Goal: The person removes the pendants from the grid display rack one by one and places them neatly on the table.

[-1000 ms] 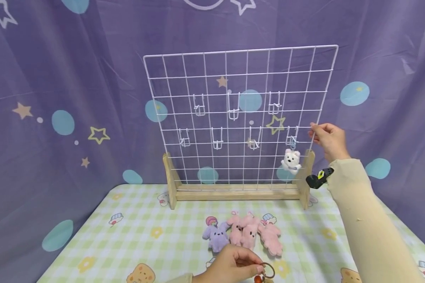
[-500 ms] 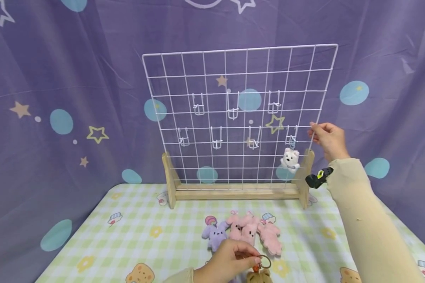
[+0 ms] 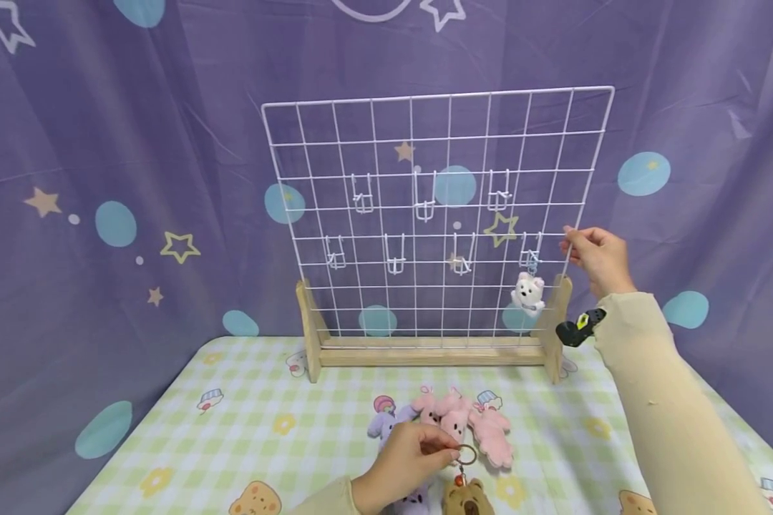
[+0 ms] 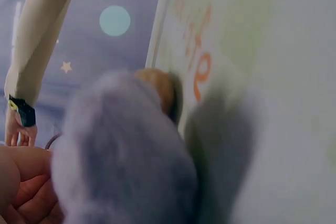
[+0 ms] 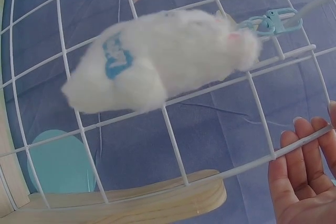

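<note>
**Left hand lifts brown bear keychain by its ring, right hand steadies wire grid**

Head view, bottom centre: left hand point(image 3: 407, 465) pinches a metal key ring point(image 3: 467, 455) between thumb and fingertips. Below the ring hangs a brown bear plush point(image 3: 467, 498), cut off by the bottom edge of the frame, with a small orange bead between ring and bear. A purple plush sits under the same hand, partly hidden; in the left wrist view it fills the lower left as a blurred purple mass point(image 4: 123, 156), with the brown bear's head point(image 4: 157, 88) just behind it.

Just above the left hand in the frame, on the checked tablecloth point(image 3: 245, 429), lies a heap of pink bunny plushes point(image 3: 470, 425) with one purple bunny point(image 3: 382, 423) at its left side.

Centre of frame: white wire grid point(image 3: 335, 143) upright in a wooden base point(image 3: 425, 354), several white hooks clipped on it. A white bear plush point(image 3: 529, 293) hangs from the lower-right hook by a blue clasp point(image 5: 270, 19); the right wrist view shows it large, upper centre point(image 5: 163, 59).

Right hand point(image 3: 598, 257), right of centre: fingertips grip the grid's right edge wire; the fingers point(image 5: 307, 150) curl round the wire at lower right of the wrist view. Beige sleeve point(image 3: 670, 415) runs down to the bottom right corner.

Behind it all hangs a purple curtain point(image 3: 103, 143) with stars and blue dots.
</note>
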Demonstrator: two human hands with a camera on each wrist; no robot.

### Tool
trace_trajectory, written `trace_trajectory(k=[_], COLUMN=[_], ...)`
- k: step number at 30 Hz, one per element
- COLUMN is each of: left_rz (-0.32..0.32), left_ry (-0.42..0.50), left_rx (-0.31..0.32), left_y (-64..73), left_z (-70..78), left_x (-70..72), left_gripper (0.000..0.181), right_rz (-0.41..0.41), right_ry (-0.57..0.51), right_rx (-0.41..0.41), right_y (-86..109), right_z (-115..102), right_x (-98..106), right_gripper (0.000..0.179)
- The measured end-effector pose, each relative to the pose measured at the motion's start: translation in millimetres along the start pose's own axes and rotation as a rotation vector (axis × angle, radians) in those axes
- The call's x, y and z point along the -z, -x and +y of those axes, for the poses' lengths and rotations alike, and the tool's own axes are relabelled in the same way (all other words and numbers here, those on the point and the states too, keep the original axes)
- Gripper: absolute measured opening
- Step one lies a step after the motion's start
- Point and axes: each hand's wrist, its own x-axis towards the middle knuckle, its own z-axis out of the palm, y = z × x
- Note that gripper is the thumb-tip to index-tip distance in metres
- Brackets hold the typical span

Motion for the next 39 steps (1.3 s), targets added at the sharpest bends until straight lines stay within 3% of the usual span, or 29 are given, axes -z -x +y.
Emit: trace_trajectory(k=[2, 4, 7, 8, 11, 12, 17, 22, 25, 32, 35, 39], left_rz=[0.017, 0.025, 0.029, 0.028, 0.027, 0.027, 0.028, 0.029, 0.026, 0.017, 0.029, 0.052], left_ry=[-0.013, -0.026, -0.049, -0.052, -0.06, -0.061, -0.089, -0.107, -0.082, -0.036, -0.019, -0.025], left_rx=[0.016, 0.032, 0.048, 0.052, 0.059, 0.06, 0.065, 0.046, 0.03, 0.06, 0.05, 0.026], left_y=[-1.2, -2.1, -2.8, -2.9, -3.1, -3.0, -2.7, -4.9, -7.2, -19.2, -25.7, -35.4], left_z=[-3.7, -7.8, -12.4, -13.4, -14.1, -14.0, -12.0, -10.1, -7.4, 12.1, 20.7, 32.2], left_x=[1.6, 2.9, 4.1, 4.5, 5.6, 5.9, 8.2, 11.9, 14.6, 21.5, 23.8, 24.2], left_gripper=[0.009, 0.007, 0.006, 0.006, 0.006, 0.006, 0.006, 0.01, 0.011, 0.011, 0.014, 0.014], right_rz=[-0.003, -0.034, -0.036, -0.047, -0.011, -0.011, -0.005, 0.01, 0.015, 0.005, -0.015, -0.04], right_ry=[0.042, -0.022, 0.013, -0.032, 0.054, 0.023, -0.013, 0.029, 0.03, 0.003, -0.017, -0.08], right_rx=[0.016, 0.029, 0.037, 0.04, 0.027, 0.029, 0.032, 0.007, 0.002, -0.006, 0.03, 0.012], right_y=[-9.1, -31.6, -57.3, -65.7, -69.2, -71.4, -63.1, -24.6, -10.9, -0.7, -22.4, -73.0], right_z=[10, 33, 57, 66, 68, 71, 63, 24, 11, 1, 23, 75], right_x=[4, 16, 28, 33, 34, 35, 30, 11, 4, 2, 13, 35], right_gripper=[0.023, 0.02, 0.022, 0.02, 0.026, 0.025, 0.023, 0.026, 0.026, 0.021, 0.021, 0.017])
